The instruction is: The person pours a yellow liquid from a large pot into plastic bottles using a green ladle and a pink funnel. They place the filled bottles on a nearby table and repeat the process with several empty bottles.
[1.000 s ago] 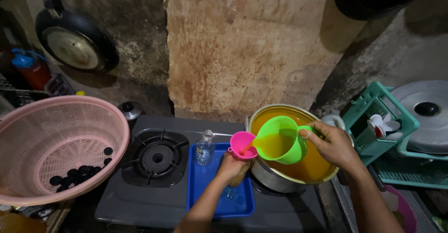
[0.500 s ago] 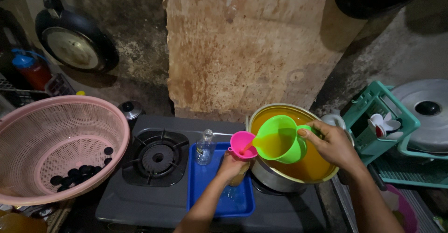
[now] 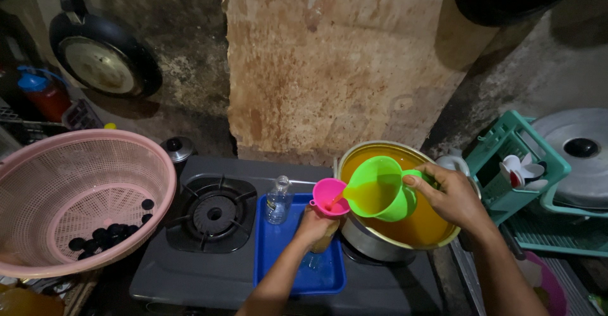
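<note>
A rough brown wall pillar [image 3: 329, 63] is filling the back of the view, with a dark frying pan [image 3: 101, 53] hanging to its left. Below it, a grey gas stove [image 3: 190, 271] is spreading across the counter, its burner [image 3: 214, 213] sitting bare. A large pink mesh basket [image 3: 76, 195] is leaning over the stove's left edge, holding a handful of small black caps [image 3: 104, 233]. At the right, a teal rack [image 3: 506, 158] is standing beside a round metal lid [image 3: 579, 151].

A wide metal pot [image 3: 380, 246] full of orange liquid is sitting on the stove's right side, just beside a blue tray [image 3: 278, 259]. The right hand [image 3: 453, 195] is gripping the handle of a green jug [image 3: 377, 192], tilting it over the pot so orange liquid is running into a pink funnel [image 3: 329, 195]. The left hand [image 3: 316, 227] is closing around a bottle [image 3: 324, 240] on the tray, mostly hidden under the fingers, with the funnel sitting in its neck. A small clear bottle [image 3: 277, 201] is standing upright at the tray's far edge, near the funnel but apart from it.
</note>
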